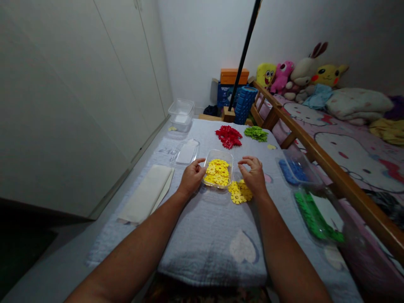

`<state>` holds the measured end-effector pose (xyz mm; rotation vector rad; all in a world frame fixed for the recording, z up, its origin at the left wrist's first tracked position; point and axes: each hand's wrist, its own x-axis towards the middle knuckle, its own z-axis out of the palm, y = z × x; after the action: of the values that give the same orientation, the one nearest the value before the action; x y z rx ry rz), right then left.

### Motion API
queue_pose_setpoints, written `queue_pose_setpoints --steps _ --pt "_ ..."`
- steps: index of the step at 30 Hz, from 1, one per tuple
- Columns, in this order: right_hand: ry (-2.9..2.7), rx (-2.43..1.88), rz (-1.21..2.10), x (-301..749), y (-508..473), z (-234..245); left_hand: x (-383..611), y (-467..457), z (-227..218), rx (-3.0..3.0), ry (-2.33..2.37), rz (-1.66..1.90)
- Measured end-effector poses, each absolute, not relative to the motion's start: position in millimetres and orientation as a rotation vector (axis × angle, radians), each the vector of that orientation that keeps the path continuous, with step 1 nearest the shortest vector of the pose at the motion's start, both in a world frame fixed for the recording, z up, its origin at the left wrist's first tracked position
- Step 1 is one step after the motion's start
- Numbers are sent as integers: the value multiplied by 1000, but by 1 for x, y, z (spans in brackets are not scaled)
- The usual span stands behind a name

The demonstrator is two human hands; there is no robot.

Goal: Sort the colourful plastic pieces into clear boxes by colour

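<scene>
A clear plastic container stands in the middle of the table with yellow flower-shaped plastic pieces inside. At its left wall my left hand grips the rim between thumb and fingers. My right hand hovers off the container's right side, fingers curved and thumb apart from them, nothing visible in it. Just below that hand lies a loose pile of yellow pieces, partly covered by it. Farther back are a heap of red pieces and a smaller heap of light green pieces.
At the right edge sit a container of blue pieces and a container of dark green pieces. To the left are a folded cream cloth, a clear lid and stacked clear containers. A wooden bed rail borders the right.
</scene>
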<state>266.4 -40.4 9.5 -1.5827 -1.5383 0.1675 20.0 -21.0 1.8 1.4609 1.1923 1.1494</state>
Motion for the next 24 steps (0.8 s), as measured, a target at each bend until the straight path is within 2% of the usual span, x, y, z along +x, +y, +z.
queue_pose_setpoints --steps 7,16,24 --pt "-1599 -2050 206 292 -45 6 19 -22 3 1482 1294 1216" --pt "-2043 -2017 292 309 -62 11 18 -19 2 1466 1342 1251" --pt "-1956 -1939 377 306 -61 14 17 -18 0 1484 1331 1226"
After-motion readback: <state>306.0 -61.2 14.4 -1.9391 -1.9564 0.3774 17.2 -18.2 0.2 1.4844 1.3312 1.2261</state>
